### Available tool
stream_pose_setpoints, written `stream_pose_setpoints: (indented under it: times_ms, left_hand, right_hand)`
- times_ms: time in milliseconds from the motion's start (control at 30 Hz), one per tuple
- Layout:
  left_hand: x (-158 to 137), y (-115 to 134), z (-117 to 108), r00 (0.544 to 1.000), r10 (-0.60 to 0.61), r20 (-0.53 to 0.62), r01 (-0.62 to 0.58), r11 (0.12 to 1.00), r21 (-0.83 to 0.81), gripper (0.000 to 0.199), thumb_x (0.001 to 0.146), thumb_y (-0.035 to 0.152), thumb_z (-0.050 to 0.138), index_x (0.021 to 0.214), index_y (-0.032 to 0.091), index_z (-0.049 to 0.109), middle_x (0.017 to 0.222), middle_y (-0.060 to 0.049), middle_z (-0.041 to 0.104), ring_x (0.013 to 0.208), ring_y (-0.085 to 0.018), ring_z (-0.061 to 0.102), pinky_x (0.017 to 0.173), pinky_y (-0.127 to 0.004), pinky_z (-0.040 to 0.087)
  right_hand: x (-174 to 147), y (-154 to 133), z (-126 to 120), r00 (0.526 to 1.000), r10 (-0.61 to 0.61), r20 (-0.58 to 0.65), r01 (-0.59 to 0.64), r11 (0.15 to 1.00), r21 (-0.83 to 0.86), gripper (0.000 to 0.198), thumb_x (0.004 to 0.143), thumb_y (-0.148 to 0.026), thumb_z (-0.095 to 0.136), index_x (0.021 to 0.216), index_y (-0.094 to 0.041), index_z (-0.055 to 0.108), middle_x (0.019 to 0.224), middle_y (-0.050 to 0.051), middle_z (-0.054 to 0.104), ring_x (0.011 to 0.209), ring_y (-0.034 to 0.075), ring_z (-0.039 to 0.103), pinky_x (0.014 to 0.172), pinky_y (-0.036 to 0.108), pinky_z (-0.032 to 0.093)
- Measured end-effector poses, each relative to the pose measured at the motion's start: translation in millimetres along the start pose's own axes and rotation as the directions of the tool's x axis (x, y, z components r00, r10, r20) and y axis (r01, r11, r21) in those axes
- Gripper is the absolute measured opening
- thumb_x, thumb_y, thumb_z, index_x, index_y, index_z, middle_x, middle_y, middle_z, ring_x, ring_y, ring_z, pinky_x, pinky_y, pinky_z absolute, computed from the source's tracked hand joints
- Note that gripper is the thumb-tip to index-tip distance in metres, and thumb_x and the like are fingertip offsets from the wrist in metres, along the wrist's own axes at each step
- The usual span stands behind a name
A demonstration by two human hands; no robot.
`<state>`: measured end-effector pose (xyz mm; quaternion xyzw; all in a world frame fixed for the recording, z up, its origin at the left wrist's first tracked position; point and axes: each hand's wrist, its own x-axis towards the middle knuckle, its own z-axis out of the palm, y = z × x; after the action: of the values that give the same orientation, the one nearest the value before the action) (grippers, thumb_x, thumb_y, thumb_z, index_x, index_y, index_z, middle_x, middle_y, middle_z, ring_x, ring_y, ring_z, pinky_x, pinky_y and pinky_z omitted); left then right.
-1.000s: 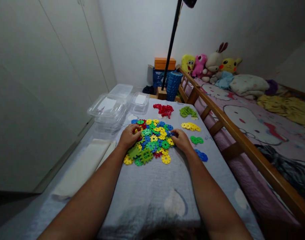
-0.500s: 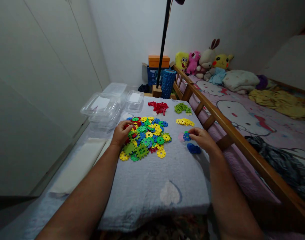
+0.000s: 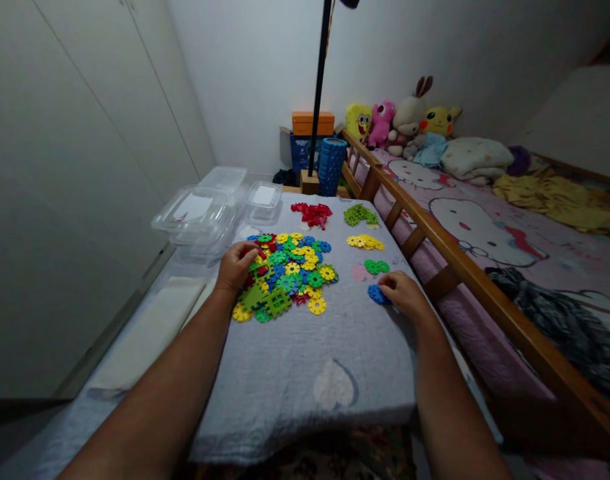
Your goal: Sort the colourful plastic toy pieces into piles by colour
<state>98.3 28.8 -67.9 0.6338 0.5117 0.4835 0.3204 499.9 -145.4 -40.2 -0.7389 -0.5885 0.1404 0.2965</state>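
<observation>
My left hand (image 3: 235,268) is closed at the left side of a mixed pile of plastic building pieces (image 3: 292,269), with a small red piece (image 3: 261,253) at its pinched fingertips. The pile holds notched discs in yellow, green and blue, and lime square lattice pieces (image 3: 278,302). On the right of the table, my right hand (image 3: 403,293) pinches at a small heap of blue notched discs (image 3: 376,294); its fingers partly cover them. Just beyond that hand lie green notched discs (image 3: 377,267).
Farther back are separate groups of yellow discs (image 3: 365,243), lime pieces (image 3: 361,215) and red pieces (image 3: 311,214). Clear plastic boxes (image 3: 199,217) and a folded cloth (image 3: 152,333) lie on the left. A wooden bed rail (image 3: 435,233) borders the right side.
My right hand has moved toward me from the green discs to the blue heap, uncovering the green discs. My left hand has stayed at the pile's left side. The view has shifted slightly.
</observation>
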Motion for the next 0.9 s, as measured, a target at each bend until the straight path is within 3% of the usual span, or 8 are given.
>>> stream_pose_setpoints:
  times_ms: [133,333,500,667,900]
  left_hand:
    - [1.0,2.6,1.7,0.998,-0.059,-0.038,0.057,0.998,-0.040,0.035,0.071,0.048,0.061,0.086,0.019,0.073,0.098,-0.006,0.074,0.099,-0.025,0.066,0.100,-0.037,0.050]
    - [5.7,9.1,5.6,0.978,-0.200,-0.068,0.190,0.973,-0.133,0.034,0.065,0.045,0.065,0.084,0.018,0.073,0.079,-0.002,0.072,0.077,-0.020,0.063,0.078,-0.032,0.053]
    - [6.9,13.4,7.7,0.971,-0.214,-0.104,0.201,0.971,-0.127,0.029,0.064,0.041,0.065,0.080,0.018,0.072,0.076,-0.002,0.072,0.073,-0.019,0.064,0.074,-0.030,0.052]
    - [5.2,12.1,8.6,0.974,-0.186,-0.129,0.175,0.980,-0.096,0.029,0.065,0.040,0.065,0.082,0.018,0.072,0.080,-0.003,0.073,0.079,-0.020,0.065,0.077,-0.031,0.052]
    - [6.2,7.1,8.6,0.980,-0.156,-0.120,0.147,0.986,-0.081,0.028,0.067,0.040,0.063,0.082,0.018,0.072,0.081,-0.002,0.072,0.078,-0.020,0.064,0.078,-0.031,0.052]
  right_hand:
    - [9.1,-18.6,2.7,0.997,-0.074,-0.033,0.073,0.997,-0.031,0.012,0.077,-0.025,0.062,0.082,-0.021,0.073,0.090,0.007,0.069,0.087,0.023,0.064,0.085,0.038,0.050]
    - [34.3,-66.6,35.8,0.942,-0.273,0.197,0.287,0.957,-0.046,0.024,0.082,-0.021,0.065,0.104,-0.021,0.074,0.109,0.008,0.073,0.103,0.024,0.064,0.099,0.038,0.046]
    - [49.1,-84.8,68.2,0.937,-0.244,0.249,0.283,0.949,-0.138,0.041,0.079,-0.018,0.068,0.121,-0.019,0.070,0.123,0.012,0.067,0.116,0.027,0.059,0.105,0.038,0.042]
    - [48.4,-84.9,74.1,0.935,-0.228,0.272,0.265,0.958,-0.107,0.029,0.074,-0.021,0.073,0.103,-0.020,0.071,0.107,0.008,0.066,0.101,0.023,0.059,0.093,0.034,0.046]
    - [46.6,-86.2,70.0,0.972,-0.131,0.193,0.075,0.959,0.272,0.012,0.078,-0.030,0.065,0.085,-0.020,0.063,0.073,-0.004,0.059,0.063,0.013,0.051,0.059,0.024,0.038]
